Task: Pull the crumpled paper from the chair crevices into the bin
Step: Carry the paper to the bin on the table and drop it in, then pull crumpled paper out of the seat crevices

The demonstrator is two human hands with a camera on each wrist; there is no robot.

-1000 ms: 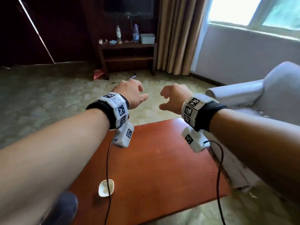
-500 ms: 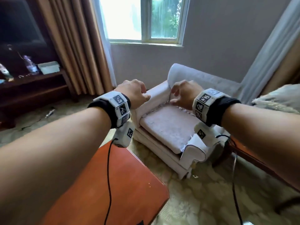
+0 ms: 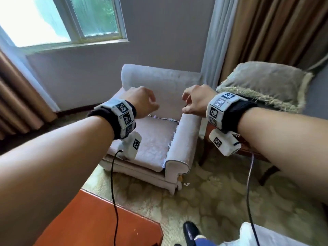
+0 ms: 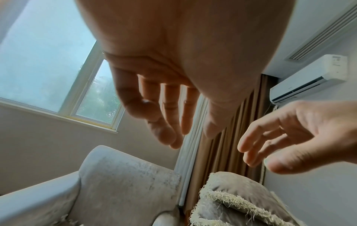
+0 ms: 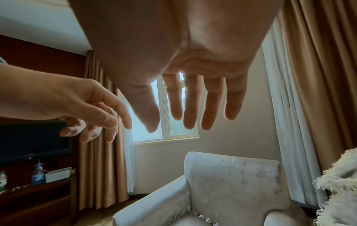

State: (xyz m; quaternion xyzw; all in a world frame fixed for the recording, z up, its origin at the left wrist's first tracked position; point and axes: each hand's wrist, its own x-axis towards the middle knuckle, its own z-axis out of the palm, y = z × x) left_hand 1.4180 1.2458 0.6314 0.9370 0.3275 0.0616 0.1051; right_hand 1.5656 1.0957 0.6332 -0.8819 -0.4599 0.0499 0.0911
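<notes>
the landmark here is the pale armchair (image 3: pixel 156 139), standing under the window with its seat facing the person. both hands are held out in the air above and in front of its seat, well short of touching it, probably because this is still the approach and nothing has been reached for yet. the left hand (image 3: pixel 142 102) hangs over the chair's left arm side, its fingers (image 4: pixel 168 113) loosely extended and slightly drooping, holding nothing. the right hand (image 3: pixel 195 102) hangs over the chair's right armrest, its fingers (image 5: pixel 193 104) spread and nearly straight, also empty. keeping both relaxed and free makes sense if either may have to dig into a seam.

the crumpled paper (image 3: pixel 163 118) sits wedged along the crevice where the seat cushion meets the chair's back, and more bits run down the gap between the cushion and the right armrest, which is why it shows only as a ragged fringe. a scrap also lies on the carpet at the chair's front right foot.

no bin is in view. a fringed cushion (image 3: pixel 262 86) rests to the right of the chair, and a red-brown desk (image 3: pixel 99 221) corner lies in front of it.
</notes>
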